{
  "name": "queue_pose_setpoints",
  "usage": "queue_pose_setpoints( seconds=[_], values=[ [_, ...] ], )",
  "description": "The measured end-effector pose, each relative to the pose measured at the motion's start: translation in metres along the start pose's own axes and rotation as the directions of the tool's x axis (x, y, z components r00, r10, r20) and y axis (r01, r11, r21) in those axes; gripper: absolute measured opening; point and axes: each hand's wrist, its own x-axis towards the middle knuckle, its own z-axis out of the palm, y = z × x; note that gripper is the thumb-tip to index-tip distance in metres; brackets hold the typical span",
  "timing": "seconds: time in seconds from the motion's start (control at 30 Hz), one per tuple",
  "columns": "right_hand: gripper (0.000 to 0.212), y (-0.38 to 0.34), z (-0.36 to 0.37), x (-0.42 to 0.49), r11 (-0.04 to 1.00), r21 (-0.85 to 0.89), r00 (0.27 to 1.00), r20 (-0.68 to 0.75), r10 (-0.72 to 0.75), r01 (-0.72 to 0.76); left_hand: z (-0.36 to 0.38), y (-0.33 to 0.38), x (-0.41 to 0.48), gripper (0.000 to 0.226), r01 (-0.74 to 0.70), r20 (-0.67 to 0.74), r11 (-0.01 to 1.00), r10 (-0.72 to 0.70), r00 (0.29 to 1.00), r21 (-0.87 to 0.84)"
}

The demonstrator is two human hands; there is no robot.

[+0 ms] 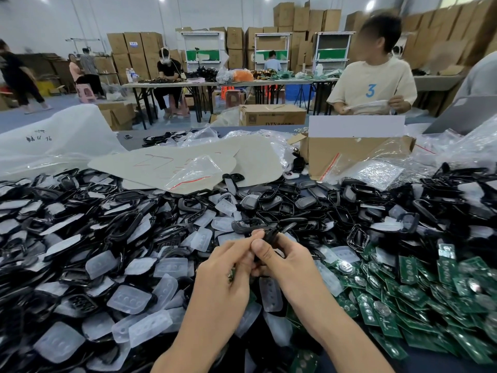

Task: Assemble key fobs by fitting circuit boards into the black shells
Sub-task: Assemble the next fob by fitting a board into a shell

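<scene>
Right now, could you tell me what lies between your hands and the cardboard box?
In the head view, a heap of loose black shells covers that stretch, with a few translucent button pads mixed in.

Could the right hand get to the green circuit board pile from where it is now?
Probably yes: the circuit boards lie uncovered just beside the right hand, nothing between. But it and the left hand grip a black shell.

Blue "3" on T-shirt [376,76] ("DTY" on box [271,114])
</scene>
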Motion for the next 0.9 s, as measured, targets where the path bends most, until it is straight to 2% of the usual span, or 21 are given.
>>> queue_pose_setpoints(
  seconds=[0.13,0.23,0.43,0.57,0.63,0.73,0.9],
  values=[
    [0.041,-0.002,0.002,0.0,0.999,0.046,1.0,-0.005,0.014,-0.014,0.001,0.004,0.002,0.026,0.011,-0.073,1.0,-0.012,0.997,-0.015],
    [0.048,-0.002,0.004,0.002,0.996,0.09,1.0,-0.014,0.012,-0.011,0.003,0.003,0.003,0.018,-0.044,-0.14,0.999,0.043,0.989,-0.001],
    [0.058,0.003,0.002,0.004,0.986,0.162,0.999,-0.027,0.044,-0.039,0.004,0.0,0.002,0.027,-0.102,-0.051,0.993,0.105,0.993,0.061],
    [0.061,0.002,0.006,0.003,0.986,0.162,0.998,-0.026,0.052,-0.047,0.005,0.0,0.001,0.021,-0.138,-0.116,0.976,0.159,0.98,0.166],
    [0.058,-0.001,0.007,0.003,0.975,0.214,0.998,-0.009,0.065,-0.061,0.005,-0.001,0.001,0.019,-0.152,-0.153,0.97,0.182,0.971,0.189],
    [0.043,-0.006,0.006,0.001,0.946,0.306,0.994,0.024,0.104,-0.107,0.004,-0.002,0.002,0.02,-0.148,-0.188,0.971,0.183,0.965,0.187],
    [0.035,-0.009,0.008,-0.001,0.947,0.299,0.994,0.025,0.111,-0.113,0.004,0.001,0.003,0.014,-0.099,-0.216,0.987,0.125,0.968,0.127]
  ],
)
